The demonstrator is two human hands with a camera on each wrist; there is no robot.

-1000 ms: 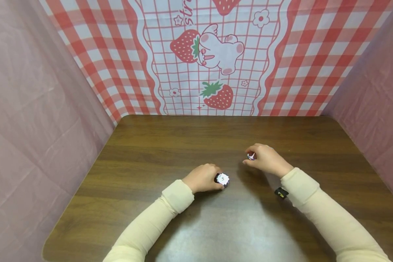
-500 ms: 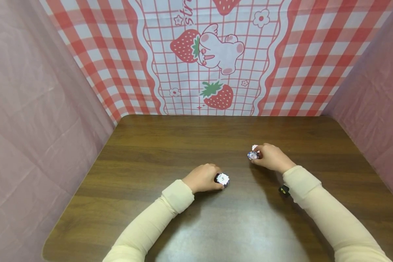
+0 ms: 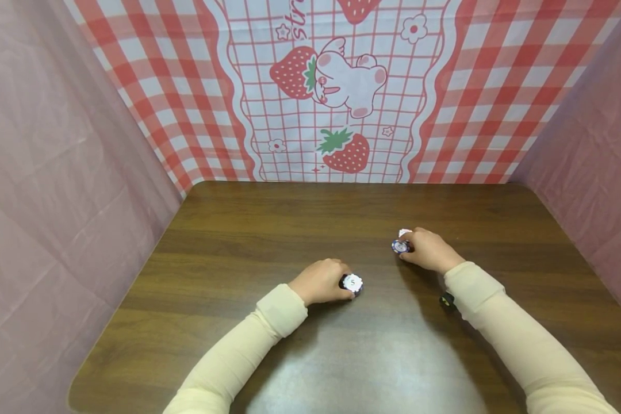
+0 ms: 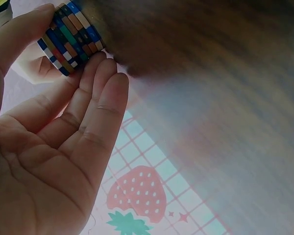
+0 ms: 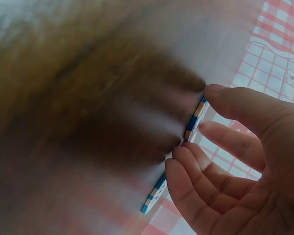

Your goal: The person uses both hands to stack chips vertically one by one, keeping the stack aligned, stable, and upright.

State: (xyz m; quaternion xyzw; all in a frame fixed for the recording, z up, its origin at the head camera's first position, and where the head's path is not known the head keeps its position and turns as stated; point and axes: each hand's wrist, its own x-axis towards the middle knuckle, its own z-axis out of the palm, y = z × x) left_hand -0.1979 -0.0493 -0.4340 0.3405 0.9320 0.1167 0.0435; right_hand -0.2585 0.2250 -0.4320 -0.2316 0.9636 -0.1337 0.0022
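Note:
My left hand (image 3: 321,280) holds a short stack of poker chips (image 3: 352,283) upright on the table, thumb on one side and fingers on the other; the top chip is white with a 5. In the left wrist view the stack (image 4: 71,39) shows its blue, orange, green and white edges. Further back and to the right, my right hand (image 3: 430,249) pinches a blue-and-white poker chip (image 3: 401,246) that lies flat, its thumb tip at the chip's edge in the right wrist view. A second chip (image 5: 154,193) lies just beyond the fingers, partly covered by them in the head view.
The brown wooden table (image 3: 269,218) ends at the back against a red-and-white checked cloth (image 3: 341,86). Pink curtains (image 3: 57,201) hang at both sides. A small black device (image 3: 447,301) sits at the right cuff.
A second ago a chip stood tilted in my right fingers; it now lies flat, and another chip shows behind it. The right hand has shifted slightly right. The left hand stays still.

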